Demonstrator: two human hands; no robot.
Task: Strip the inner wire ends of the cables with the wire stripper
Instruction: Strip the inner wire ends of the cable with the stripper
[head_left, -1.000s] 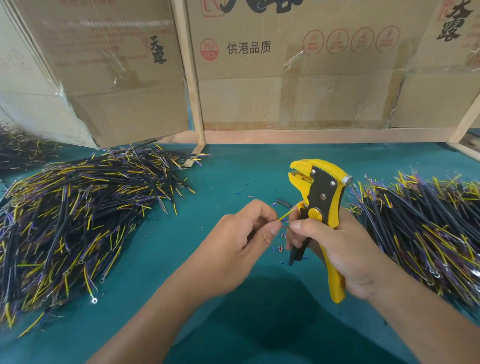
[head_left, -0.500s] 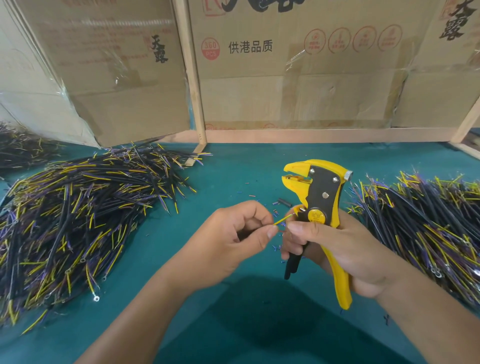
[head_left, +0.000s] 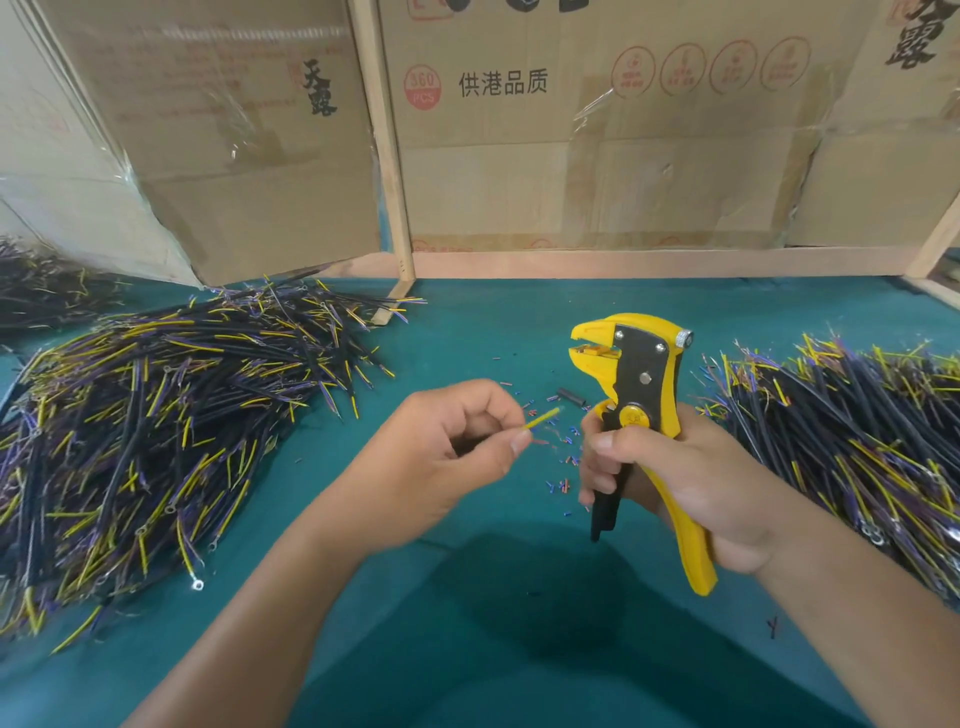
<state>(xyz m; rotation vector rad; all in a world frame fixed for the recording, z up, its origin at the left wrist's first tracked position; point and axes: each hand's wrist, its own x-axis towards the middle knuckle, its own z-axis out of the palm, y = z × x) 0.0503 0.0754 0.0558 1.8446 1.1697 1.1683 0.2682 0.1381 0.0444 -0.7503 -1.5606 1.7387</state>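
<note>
left hand (head_left: 441, 462) pinches a yellow wire (head_left: 543, 418) btwn thumb & forefinger, tip poking out toward the right, clear of the tool. right hand (head_left: 691, 478) is wrapped round the handles of the yellow wire stripper (head_left: 641, 395), held upright w/ its jaws apart, facing left. cable piles sit on the green table (head_left: 467, 649): one heap at left (head_left: 156, 426), another at right (head_left: 852, 441). tiny insulation bits (head_left: 563, 467) lie btwn the hands.
</note>
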